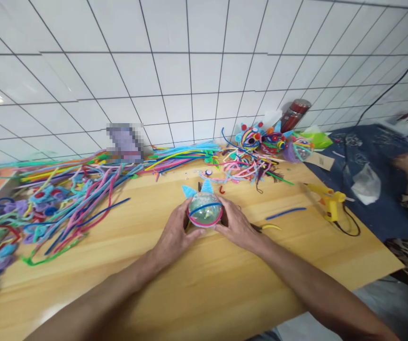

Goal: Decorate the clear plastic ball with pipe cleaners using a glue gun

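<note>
Hands [175, 226] [238, 225] around clear ball [206, 216] (blue-banded)

Bare forearms, left [119, 282] and right [306, 282], enter from the lower corners and converge centrally. The left hand [174, 229] and right hand [238, 226] face each other, cupped in a two-sided grip, their backs turned outward and partly upward. Both thumbs [194, 233] lie on the near side, tips pointing inward and slightly apart; the fingers [183, 211] reach forward, curved, their ends partly hidden.
</note>
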`<state>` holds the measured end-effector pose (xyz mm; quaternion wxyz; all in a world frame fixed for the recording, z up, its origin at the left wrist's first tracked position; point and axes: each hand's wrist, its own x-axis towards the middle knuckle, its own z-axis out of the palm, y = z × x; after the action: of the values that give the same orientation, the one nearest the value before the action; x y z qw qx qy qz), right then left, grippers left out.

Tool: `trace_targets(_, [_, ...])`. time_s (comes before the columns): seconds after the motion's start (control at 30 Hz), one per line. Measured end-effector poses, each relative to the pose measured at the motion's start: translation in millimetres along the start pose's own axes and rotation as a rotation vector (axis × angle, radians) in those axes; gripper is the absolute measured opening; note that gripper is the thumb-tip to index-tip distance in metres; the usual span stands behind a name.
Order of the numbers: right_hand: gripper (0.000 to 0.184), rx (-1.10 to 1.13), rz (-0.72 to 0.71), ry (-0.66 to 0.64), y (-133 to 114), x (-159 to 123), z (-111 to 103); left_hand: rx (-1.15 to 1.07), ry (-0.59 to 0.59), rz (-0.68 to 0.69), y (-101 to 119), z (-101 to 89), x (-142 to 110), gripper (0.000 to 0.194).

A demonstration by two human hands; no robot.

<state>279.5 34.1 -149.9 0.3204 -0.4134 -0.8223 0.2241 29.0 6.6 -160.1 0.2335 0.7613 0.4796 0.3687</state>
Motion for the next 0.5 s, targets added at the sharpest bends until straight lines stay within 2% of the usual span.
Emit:
trace_targets(0.17, [0.086,-0.005,-0.010,0.029,8.3,-0.5,5.2,-0.017,0.073,0.020,1.5,9.5,2.3,0.089])
trace_targets(0.3, [0.088,-0.063,-0.003,0.033,21.6,-4.1,8.0,0.009,0.056,0.059,0.4,10.5,3.3,0.095])
trace_targets(0.43, [0.096,-0.076,-0.020,0.047,27.6,-8.5,3.8,-0.020,0.028,0.027,3.9,5.7,0.7,0.110])
trace_targets(0.5, [0.094,-0.046,-0.025,0.078,26.1,-10.6,-2.4,-0.036,0.028,-0.011,8.9,-3.2,1.1,0.114])
